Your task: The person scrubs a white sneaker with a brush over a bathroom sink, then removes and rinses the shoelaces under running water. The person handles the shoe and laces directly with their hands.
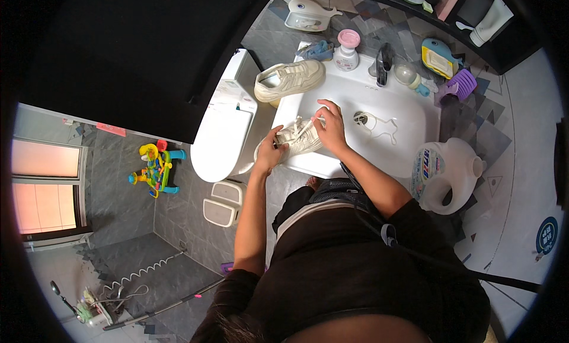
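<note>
A cream sneaker [303,144] rests on the front left corner of the white sink [349,167]. My left hand [271,152] grips the shoe near its opening, thumb on the upper. With fingers pinched together, my right hand [331,127] holds the pale shoelace [304,128] above the toe half and pulls a strand out from the eyelets. The matching sneaker [291,80] sits on the sink's back left rim, and no lace shows in it. Inside the basin, a loose white shoelace [393,129] lies curled by the drain [360,118].
Along the back rim stand a pink-topped pump bottle [347,58], a blue cloth [317,50], the dark faucet [382,64] and a baby bottle [408,75]. A large jug [444,174] is right of the sink. The toilet [220,144] and a step stool [225,203] are left.
</note>
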Demonstrator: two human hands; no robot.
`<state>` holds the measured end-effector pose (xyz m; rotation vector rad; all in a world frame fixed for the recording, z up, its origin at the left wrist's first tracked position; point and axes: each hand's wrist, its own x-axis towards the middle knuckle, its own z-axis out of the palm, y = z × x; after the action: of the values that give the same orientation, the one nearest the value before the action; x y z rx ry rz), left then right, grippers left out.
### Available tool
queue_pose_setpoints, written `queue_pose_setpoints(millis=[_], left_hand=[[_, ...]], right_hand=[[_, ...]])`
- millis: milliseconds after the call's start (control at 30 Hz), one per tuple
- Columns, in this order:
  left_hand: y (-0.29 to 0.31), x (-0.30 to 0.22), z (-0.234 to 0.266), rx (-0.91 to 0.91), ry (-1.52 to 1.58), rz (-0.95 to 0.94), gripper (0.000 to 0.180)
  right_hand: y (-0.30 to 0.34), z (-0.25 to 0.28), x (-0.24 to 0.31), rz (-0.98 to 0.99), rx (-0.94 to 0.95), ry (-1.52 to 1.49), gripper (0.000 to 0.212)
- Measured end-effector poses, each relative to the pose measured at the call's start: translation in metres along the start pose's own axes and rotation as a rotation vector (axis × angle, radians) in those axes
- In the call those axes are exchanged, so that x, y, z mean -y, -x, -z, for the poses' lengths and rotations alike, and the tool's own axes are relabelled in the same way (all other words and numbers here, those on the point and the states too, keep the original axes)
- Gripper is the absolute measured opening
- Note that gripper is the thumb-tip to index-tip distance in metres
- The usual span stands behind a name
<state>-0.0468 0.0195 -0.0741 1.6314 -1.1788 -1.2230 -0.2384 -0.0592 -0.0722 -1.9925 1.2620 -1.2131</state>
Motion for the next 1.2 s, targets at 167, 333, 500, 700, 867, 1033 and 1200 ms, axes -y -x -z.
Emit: queue_pose_setpoints(millis=[167, 333, 500, 700, 867, 1033, 1200], left_hand=[[0.001, 0.001, 0.0, -0.01, 0.024, 0.007, 0.056], [0.011, -0.01, 0.002, -0.04, -0.061, 0.027, 0.057], [0.005, -0.005, 0.005, 0.003, 0.01, 0.039, 0.058], [0.01, -0.013, 0.004, 0.005, 0.037, 0.075, 0.061], [0.003, 0.004, 0.003, -0.002, 0.048, 0.038, 0.059], [0.003, 0.009, 0.003, -0.033, -0.034, -0.009, 0.058], [0.006, 0.003, 0.002, -0.03, -0.023, 0.038, 0.058]], right_hand=[[0.002, -0.006, 0.007, -0.018, -0.069, -0.016, 0.013], [-0.027, 0.007, -0.023, -0.446, -0.501, -0.327, 0.008], [-0.011, 0.007, -0.069, -0.42, -0.283, 0.118, 0.027], [-0.005, -0.002, -0.023, -0.116, -0.075, 0.163, 0.029], [-0.001, -0.019, 0.009, 0.211, 0.24, 0.069, 0.015], [-0.001, -0.027, 0.034, 0.27, 0.286, 0.163, 0.042], [-0.005, -0.033, 0.03, 0.053, 0.191, 0.156, 0.052]])
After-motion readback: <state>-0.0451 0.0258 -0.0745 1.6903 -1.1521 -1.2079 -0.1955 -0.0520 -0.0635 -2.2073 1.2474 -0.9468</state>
